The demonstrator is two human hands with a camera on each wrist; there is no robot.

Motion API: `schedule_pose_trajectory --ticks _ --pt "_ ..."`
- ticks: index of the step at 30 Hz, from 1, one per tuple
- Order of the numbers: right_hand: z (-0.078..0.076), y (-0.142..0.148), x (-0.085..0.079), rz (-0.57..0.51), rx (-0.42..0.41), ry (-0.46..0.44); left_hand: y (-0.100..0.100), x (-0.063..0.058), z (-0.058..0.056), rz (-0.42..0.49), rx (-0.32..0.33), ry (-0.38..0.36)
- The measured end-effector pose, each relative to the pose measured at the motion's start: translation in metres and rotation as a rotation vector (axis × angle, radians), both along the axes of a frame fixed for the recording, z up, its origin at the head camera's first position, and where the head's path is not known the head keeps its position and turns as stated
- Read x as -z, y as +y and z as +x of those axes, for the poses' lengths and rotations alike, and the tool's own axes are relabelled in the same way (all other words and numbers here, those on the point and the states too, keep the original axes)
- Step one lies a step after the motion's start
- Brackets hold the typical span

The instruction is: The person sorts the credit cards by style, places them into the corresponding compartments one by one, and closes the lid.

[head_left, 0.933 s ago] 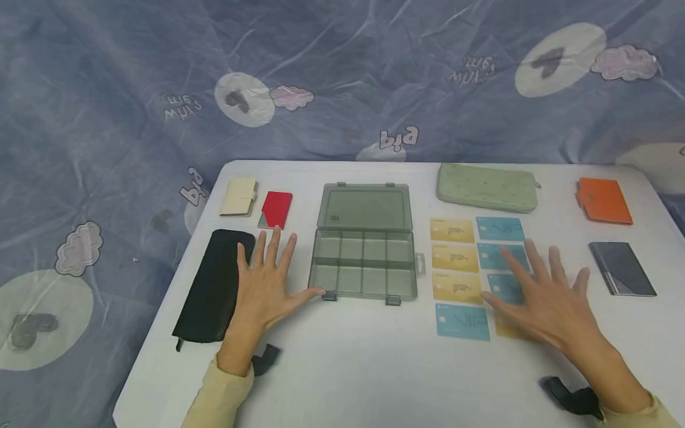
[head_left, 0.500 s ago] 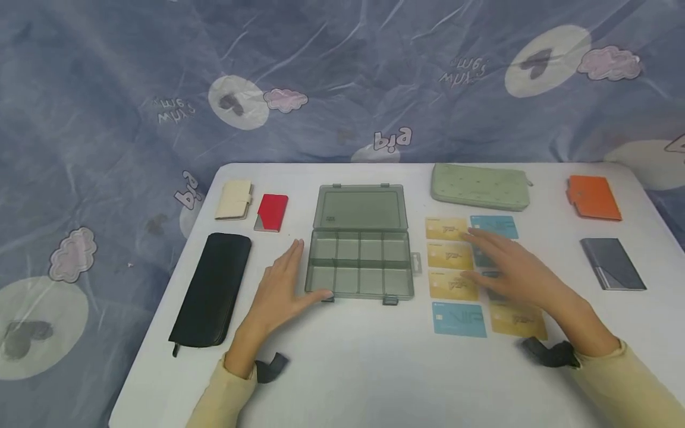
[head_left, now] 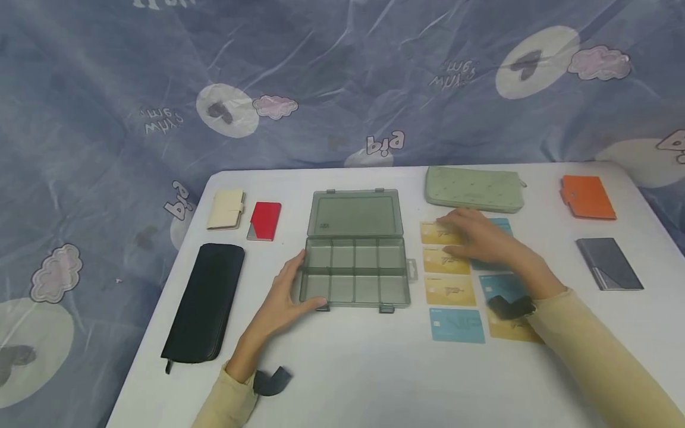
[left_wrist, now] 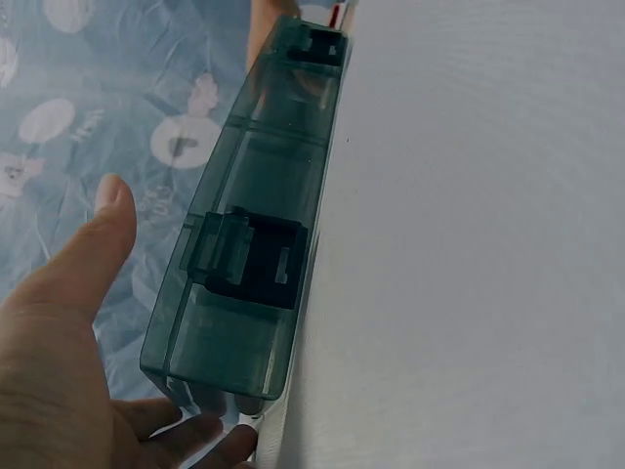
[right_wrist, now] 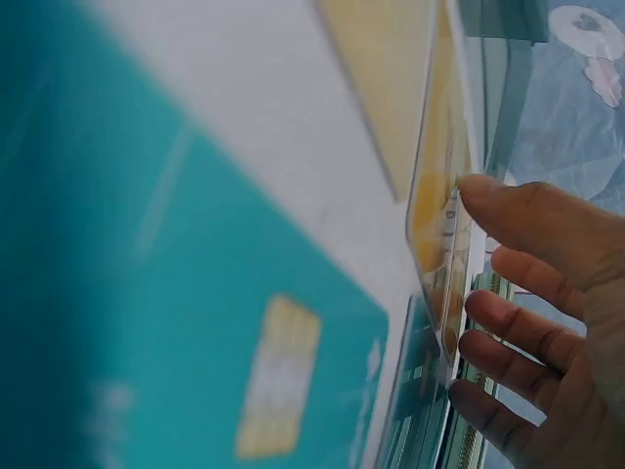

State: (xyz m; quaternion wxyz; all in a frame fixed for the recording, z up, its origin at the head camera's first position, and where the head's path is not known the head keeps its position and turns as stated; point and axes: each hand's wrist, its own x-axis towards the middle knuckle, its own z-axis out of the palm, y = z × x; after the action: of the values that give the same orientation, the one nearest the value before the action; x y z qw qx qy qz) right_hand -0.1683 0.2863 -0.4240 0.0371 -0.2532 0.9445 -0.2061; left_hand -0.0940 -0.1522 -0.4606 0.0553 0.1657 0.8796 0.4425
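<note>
A translucent green compartment box (head_left: 354, 288) lies with its lid raised in the middle of the table. My left hand (head_left: 279, 303) is beside its left end; in the left wrist view the fingers (left_wrist: 168, 432) are at the box's end and the thumb stands apart from it. My right hand (head_left: 481, 238) reaches over the two columns of cards, partly covering the blue cards (head_left: 503, 285). Its thumb is over the second yellow card (head_left: 440, 261), the other fingertips by the top yellow card (head_left: 432, 233). In the right wrist view the thumb and fingers (right_wrist: 522, 318) are spread, nothing gripped between them.
A black zip wallet (head_left: 203, 303), a cream card holder (head_left: 226, 209) and a red card holder (head_left: 264, 220) lie left. Behind the cards is a green zip wallet (head_left: 473, 189). An orange wallet (head_left: 588, 197) and a dark grey card case (head_left: 610, 264) lie right.
My left hand has moved rightward from beside the black wallet to the box's left end. My right hand has swung left and away from me over the cards, its spread fingers drawing closer together.
</note>
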Motion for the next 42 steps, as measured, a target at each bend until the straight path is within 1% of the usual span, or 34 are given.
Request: schedule_pose_trajectory --ticks 3,5,10,12,16,18,22,27,33,42 --pt "-0.002 -0.001 0.002 -0.012 0.001 0.04 -0.001 0.002 -0.001 0.007 0.001 0.033" --pt "-0.003 -0.004 0.001 -0.027 -0.012 0.055 -0.001 0.002 -0.002 0.009 -0.008 0.042" --pt "-0.004 -0.01 -0.003 -0.05 -0.051 0.0 0.0 0.002 -0.003 0.018 -0.019 0.047" --pt "-0.005 -0.011 -0.004 -0.048 -0.048 -0.002 0.0 0.003 -0.004 0.019 -0.018 0.052" --pt "-0.007 -0.012 -0.005 -0.035 -0.028 0.049 0.001 0.005 -0.005 0.019 -0.011 0.07" --pt "-0.008 -0.014 -0.007 -0.014 -0.018 0.051 0.0 0.005 -0.006 0.021 -0.008 0.082" --pt "-0.012 -0.021 -0.01 0.04 0.025 -0.002 0.0 0.004 -0.007 0.023 -0.01 0.102" --pt "-0.015 -0.024 -0.009 0.068 0.057 -0.045 0.0 0.004 -0.007 0.012 -0.014 0.092" --pt "-0.019 -0.023 -0.002 0.052 0.059 -0.061 0.0 0.009 -0.008 0.018 -0.02 0.076" --pt "-0.015 -0.022 0.003 0.015 0.053 -0.088 -0.001 0.014 -0.008 0.03 -0.007 0.072"
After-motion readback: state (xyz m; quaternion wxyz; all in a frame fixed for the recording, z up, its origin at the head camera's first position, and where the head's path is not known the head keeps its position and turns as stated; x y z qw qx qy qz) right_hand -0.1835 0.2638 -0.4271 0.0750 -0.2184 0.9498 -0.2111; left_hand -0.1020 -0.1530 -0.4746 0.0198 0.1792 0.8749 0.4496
